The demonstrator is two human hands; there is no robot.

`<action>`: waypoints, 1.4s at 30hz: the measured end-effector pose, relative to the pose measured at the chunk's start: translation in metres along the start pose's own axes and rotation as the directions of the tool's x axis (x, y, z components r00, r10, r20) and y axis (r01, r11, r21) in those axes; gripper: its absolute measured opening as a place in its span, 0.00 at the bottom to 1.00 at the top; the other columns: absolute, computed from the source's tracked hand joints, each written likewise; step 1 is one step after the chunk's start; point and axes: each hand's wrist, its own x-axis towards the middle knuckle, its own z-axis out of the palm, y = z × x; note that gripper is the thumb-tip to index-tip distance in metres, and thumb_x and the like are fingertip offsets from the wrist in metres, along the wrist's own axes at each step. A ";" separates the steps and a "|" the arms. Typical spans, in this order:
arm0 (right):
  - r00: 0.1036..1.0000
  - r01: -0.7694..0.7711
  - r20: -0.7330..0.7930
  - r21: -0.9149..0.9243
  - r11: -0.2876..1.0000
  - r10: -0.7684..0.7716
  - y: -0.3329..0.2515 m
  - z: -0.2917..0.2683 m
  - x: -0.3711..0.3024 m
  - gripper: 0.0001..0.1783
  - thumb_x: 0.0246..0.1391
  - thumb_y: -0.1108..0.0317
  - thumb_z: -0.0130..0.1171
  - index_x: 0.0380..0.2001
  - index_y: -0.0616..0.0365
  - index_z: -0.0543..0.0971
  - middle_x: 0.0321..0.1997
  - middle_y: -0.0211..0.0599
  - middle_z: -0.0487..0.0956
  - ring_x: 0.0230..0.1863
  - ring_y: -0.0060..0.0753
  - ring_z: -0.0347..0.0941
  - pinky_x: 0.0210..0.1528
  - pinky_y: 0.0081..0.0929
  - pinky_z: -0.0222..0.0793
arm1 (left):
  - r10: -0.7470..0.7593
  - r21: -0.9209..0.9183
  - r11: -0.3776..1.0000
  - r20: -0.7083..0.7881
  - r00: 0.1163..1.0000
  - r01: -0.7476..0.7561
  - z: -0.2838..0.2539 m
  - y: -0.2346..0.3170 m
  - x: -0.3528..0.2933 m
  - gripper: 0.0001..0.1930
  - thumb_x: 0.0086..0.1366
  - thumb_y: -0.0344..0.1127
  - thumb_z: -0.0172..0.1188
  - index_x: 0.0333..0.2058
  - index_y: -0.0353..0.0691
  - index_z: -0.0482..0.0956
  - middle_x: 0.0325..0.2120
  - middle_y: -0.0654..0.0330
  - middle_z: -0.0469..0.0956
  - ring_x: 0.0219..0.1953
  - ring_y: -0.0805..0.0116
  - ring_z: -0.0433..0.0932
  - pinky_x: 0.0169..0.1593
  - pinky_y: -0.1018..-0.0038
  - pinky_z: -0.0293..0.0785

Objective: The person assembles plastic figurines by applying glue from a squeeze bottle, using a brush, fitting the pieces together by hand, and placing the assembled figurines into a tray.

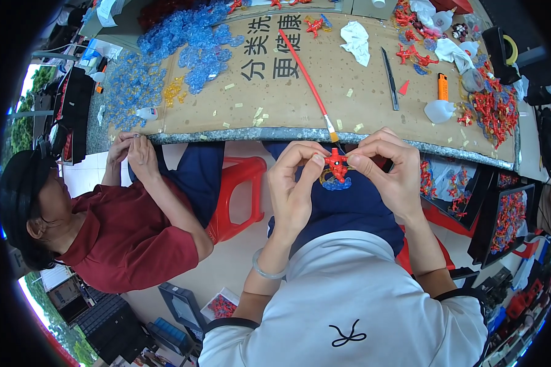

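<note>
Just off the front edge of the cardboard-covered table, a small red plastic figure (pixel 335 161) with yellow and translucent blue parts (pixel 337 183) below it is held between both hands. My left hand (pixel 296 183) pinches its left side with thumb and fingers. From the other side, my right hand (pixel 387 174) grips its right side the same way. A red-handled paintbrush (pixel 305 78) lies on the table, its bristles reaching the edge right behind the figure. To the right of the brush are dark tweezers (pixel 390 79) and a small red piece (pixel 404 87).
Heaps of translucent blue pieces (pixel 196 61) cover the table's far left. At the right lie many red figures (pixel 494 110), an orange lighter (pixel 442 87) and a white squeeze bottle (pixel 439 111). Black trays (pixel 508 223) of figures stand lower right. A co-worker (pixel 122 238) sits left by a red stool (pixel 242 189).
</note>
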 end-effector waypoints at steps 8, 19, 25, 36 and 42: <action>0.999 0.000 -0.041 0.009 1.000 0.000 -0.007 -0.009 -0.005 0.04 0.41 0.74 0.67 0.25 0.60 0.83 0.22 0.35 0.78 0.28 0.30 0.72 0.34 0.24 0.65 | 0.030 0.041 0.999 0.071 0.997 -0.033 0.004 0.006 0.000 0.08 0.63 0.30 0.53 0.30 0.29 0.75 0.33 0.58 0.75 0.32 0.77 0.72 0.36 0.82 0.68; 0.673 -0.448 -0.103 0.731 0.514 0.732 0.132 -0.085 -0.123 0.14 0.51 0.59 0.63 0.27 0.62 0.82 0.18 0.26 0.74 0.20 0.14 0.66 0.20 0.13 0.58 | -0.001 0.173 0.984 0.230 0.973 -0.040 0.037 -0.029 0.009 0.14 0.68 0.33 0.42 0.46 0.32 0.70 0.43 0.51 0.74 0.39 0.66 0.77 0.37 0.78 0.68; -0.019 -0.328 -0.626 0.741 0.586 0.780 0.159 -0.217 -0.251 0.16 0.55 0.58 0.58 0.30 0.62 0.78 0.23 0.35 0.76 0.21 0.24 0.73 0.23 0.16 0.68 | -0.009 0.183 0.982 0.326 0.945 -0.054 0.050 -0.022 0.011 0.12 0.66 0.31 0.46 0.44 0.32 0.70 0.42 0.49 0.75 0.38 0.67 0.77 0.37 0.78 0.69; 0.186 0.081 -0.797 0.595 0.800 0.574 0.218 -0.351 -0.252 0.18 0.57 0.68 0.53 0.46 0.72 0.72 0.41 0.48 0.79 0.35 0.31 0.77 0.38 0.21 0.75 | 0.020 0.224 0.970 0.305 0.952 -0.092 0.051 -0.020 -0.016 0.11 0.67 0.32 0.47 0.43 0.31 0.71 0.40 0.50 0.76 0.37 0.69 0.78 0.36 0.79 0.70; 0.461 -0.486 -0.552 0.498 0.719 0.694 0.267 -0.251 -0.204 0.12 0.50 0.70 0.57 0.36 0.68 0.80 0.29 0.42 0.81 0.26 0.27 0.76 0.29 0.24 0.73 | 0.000 0.281 0.956 0.299 0.954 -0.088 0.036 -0.022 -0.030 0.11 0.67 0.33 0.48 0.41 0.32 0.73 0.39 0.51 0.77 0.36 0.71 0.78 0.36 0.80 0.71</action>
